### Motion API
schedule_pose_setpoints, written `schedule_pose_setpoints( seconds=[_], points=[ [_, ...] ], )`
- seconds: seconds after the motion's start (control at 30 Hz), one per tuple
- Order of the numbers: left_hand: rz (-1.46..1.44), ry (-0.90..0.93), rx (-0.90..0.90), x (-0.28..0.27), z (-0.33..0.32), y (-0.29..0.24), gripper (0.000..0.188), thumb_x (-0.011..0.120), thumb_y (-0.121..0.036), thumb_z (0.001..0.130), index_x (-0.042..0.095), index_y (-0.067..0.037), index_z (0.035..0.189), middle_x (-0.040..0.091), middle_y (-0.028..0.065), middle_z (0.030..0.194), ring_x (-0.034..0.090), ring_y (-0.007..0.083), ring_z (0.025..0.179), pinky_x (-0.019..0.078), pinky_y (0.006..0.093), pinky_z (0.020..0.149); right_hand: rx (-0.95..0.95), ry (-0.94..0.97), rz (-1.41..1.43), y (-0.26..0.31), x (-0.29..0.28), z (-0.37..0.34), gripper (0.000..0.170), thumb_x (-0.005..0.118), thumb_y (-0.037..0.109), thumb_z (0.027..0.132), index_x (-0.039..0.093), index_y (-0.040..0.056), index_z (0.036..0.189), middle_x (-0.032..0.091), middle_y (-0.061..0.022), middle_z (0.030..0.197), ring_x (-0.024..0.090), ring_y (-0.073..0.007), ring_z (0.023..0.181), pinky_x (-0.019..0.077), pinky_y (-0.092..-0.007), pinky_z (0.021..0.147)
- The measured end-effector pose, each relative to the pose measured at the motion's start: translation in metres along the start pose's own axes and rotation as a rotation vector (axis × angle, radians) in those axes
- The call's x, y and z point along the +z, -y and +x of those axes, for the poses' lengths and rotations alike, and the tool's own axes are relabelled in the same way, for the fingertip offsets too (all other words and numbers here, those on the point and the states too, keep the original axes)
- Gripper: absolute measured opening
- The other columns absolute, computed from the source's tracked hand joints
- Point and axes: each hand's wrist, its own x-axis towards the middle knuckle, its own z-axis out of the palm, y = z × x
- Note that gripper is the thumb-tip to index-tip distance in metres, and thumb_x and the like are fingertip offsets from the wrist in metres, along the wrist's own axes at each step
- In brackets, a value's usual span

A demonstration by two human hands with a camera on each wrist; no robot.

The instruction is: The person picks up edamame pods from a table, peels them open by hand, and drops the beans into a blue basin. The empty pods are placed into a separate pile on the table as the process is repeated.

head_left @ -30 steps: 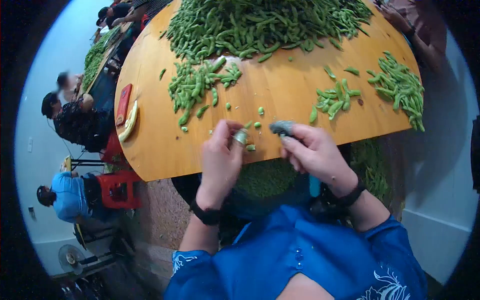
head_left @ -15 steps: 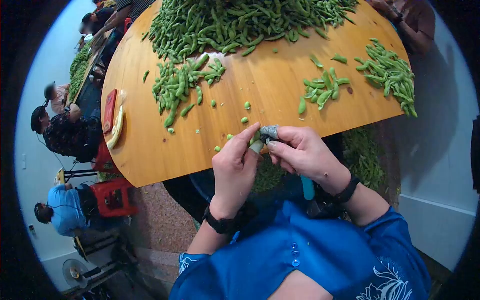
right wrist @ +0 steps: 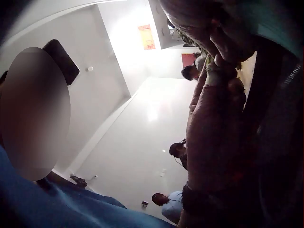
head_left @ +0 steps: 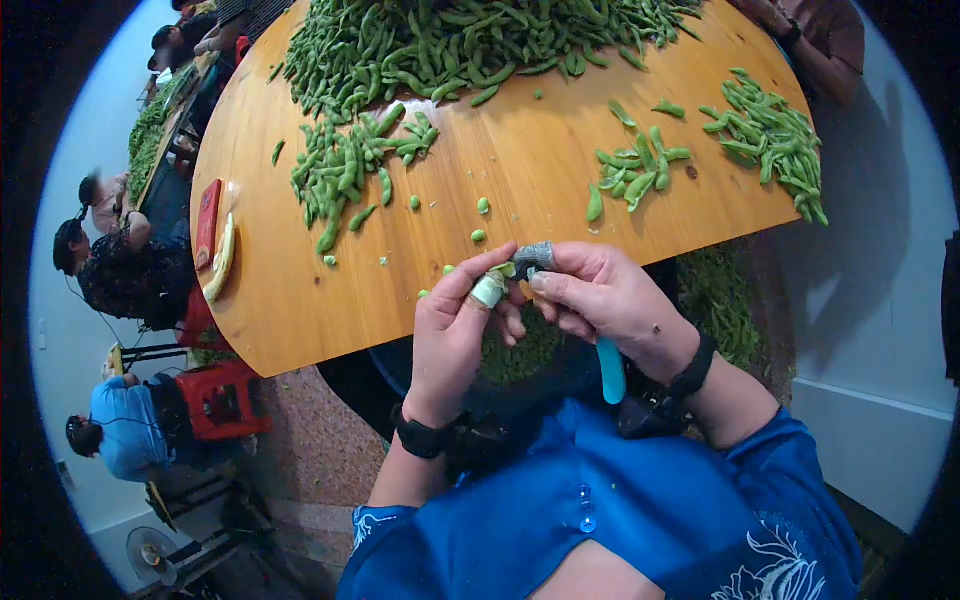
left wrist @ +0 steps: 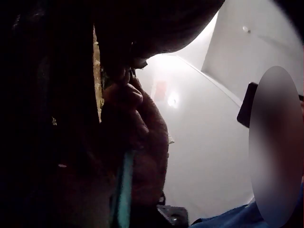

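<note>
Both hands meet just over the table's near edge in the head view. My left hand, a pale wrap round its thumb, pinches a small green edamame pod. From the right, my right hand grips the pod's other end between thumb and index finger; a grey cover sits on that index finger. Much of the pod is hidden by fingertips. A teal handle sticks out below the right hand, its upper end hidden. Both wrist views are dark, with the teal handle showing under a hand.
A big heap of edamame pods covers the table's far side. Smaller piles lie left and right, and loose green beans lie before the hands. Beneath the edge is a basin of green beans. People sit at left.
My hands were apart a second ago and have come together at the pod. The left thumb has shifted slightly in the last half second. The head view has turned a little.
</note>
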Motion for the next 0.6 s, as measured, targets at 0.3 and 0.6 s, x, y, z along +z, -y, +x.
schedule_pose_setpoints(
  seconds=[0.3,0.6],
  points=[
    [-0.363,0.125,-0.223,-0.004,0.006,-0.002,0.024,0.039,-0.011,0.095,0.050,0.000,0.113,0.061,0.0095,0.086,0.057,0.0119,0.063,0.0460,0.0220,0.054,-0.343,-0.012,-0.371,0.012,0.012,-0.009,0.024,0.045,0.002,0.091,0.058,-0.0036,0.110,0.065,-0.0056,0.084,0.061,-0.0092,0.069,0.0476,-0.0216,0.065],
    [-0.473,0.072,-0.178,-0.009,0.007,0.004,0.021,0.035,-0.006,0.089,0.052,0.001,0.099,0.060,0.0087,0.084,0.057,0.0139,0.066,0.0452,0.0240,0.054,-0.222,-0.065,-0.313,0.012,0.016,-0.014,0.023,0.048,0.005,0.091,0.059,-0.0001,0.111,0.063,-0.0005,0.082,0.055,-0.0061,0.064,0.0448,-0.0194,0.061]
  ],
)
